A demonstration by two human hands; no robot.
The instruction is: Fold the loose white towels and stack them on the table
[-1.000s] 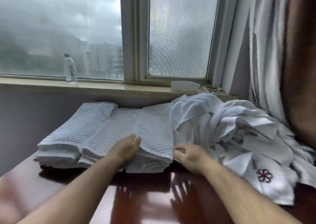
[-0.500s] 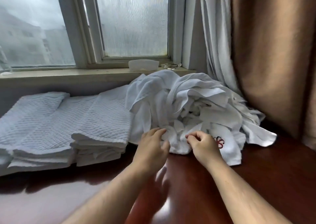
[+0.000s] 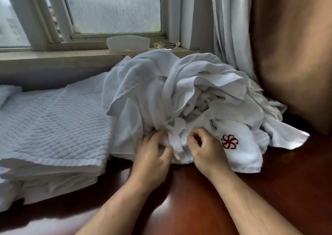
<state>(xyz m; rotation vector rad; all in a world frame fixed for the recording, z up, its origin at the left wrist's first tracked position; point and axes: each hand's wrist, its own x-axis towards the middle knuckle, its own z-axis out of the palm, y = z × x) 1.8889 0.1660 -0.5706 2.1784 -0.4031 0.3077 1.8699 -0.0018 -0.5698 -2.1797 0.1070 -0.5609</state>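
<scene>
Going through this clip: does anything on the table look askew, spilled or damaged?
Nothing stands out. The loose towels lie crumpled, as expected before folding; the folded stack lies flat beside them. The left hand and right hand grip cloth at the heap's front. The table shows no spill.

Windowsill point(image 3: 53, 55) runs across the back. On it, twd its right end: white container point(image 3: 128, 43), w/ clear glass dish point(image 3: 166, 45) just right of it. Frosted window pane point(image 3: 115, 6) above sill. White curtain point(image 3: 231, 28) & brown drape point(image 3: 291, 55) hang past sill's right end.
</scene>
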